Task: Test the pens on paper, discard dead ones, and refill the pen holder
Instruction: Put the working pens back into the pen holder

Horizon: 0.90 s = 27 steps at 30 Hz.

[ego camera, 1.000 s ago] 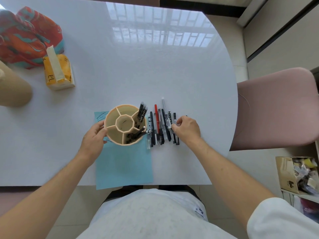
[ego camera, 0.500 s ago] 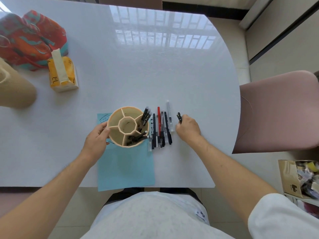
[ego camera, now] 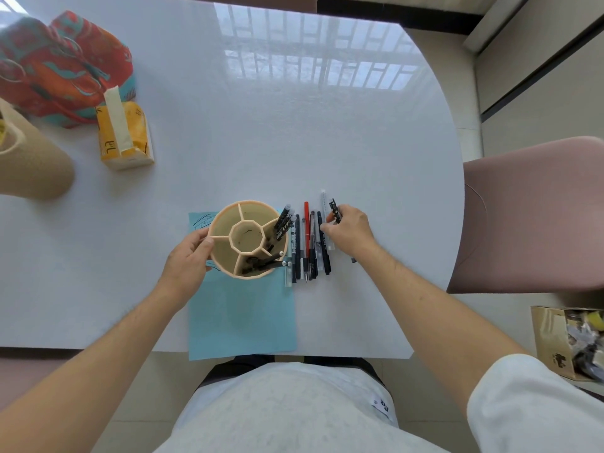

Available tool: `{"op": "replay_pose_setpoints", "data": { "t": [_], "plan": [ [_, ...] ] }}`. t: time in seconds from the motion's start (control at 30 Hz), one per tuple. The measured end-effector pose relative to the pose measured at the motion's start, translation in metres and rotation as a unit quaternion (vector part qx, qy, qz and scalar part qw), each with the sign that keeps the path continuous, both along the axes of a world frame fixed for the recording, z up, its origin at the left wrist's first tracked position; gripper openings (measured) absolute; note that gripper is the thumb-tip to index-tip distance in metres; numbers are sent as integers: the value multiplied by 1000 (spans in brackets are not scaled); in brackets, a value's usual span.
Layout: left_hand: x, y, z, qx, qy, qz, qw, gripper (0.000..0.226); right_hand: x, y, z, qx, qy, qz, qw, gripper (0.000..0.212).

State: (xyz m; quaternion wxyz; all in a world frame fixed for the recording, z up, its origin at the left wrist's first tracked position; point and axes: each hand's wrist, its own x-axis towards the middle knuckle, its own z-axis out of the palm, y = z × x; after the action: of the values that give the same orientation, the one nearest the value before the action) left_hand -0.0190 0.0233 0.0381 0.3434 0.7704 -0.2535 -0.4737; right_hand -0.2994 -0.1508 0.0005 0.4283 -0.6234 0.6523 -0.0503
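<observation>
Pens (ego camera: pixel 309 246) lie in a row at centre frame, just right of a beige pen holder (ego camera: pixel 247 238) standing on blue paper (ego camera: pixel 242 315). Left hand (ego camera: pixel 188 259) grips the holder's rim; right hand (ego camera: pixel 349 228) pinches a black patterned pen (ego camera: pixel 335 210), now lifted clear of the row. Tissue pack (ego camera: pixel 124 135) and colourful bag (ego camera: pixel 62 63) sit upper left.
</observation>
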Motion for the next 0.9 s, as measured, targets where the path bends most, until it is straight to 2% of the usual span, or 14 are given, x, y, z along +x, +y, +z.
{"op": "replay_pose_setpoints", "data": {
  "t": [0.3,0.43,0.6,0.9],
  "plan": [
    [-2,-1,3,2,-4,1,1000,26,-7,14,3,1,-7,-1,1000,4],
    [-3,-1,3,2,-4,1,1000,26,-6,25,1,6,13,33,999,17],
    [-3,1,3,4,-11,-2,1000,25,-10,27,5,-3,-6,-8,1000,6],
    [1,3,8,5,-48,-18,999,34,-1,39,7,-5,29,38,999,28]
  ]
}}
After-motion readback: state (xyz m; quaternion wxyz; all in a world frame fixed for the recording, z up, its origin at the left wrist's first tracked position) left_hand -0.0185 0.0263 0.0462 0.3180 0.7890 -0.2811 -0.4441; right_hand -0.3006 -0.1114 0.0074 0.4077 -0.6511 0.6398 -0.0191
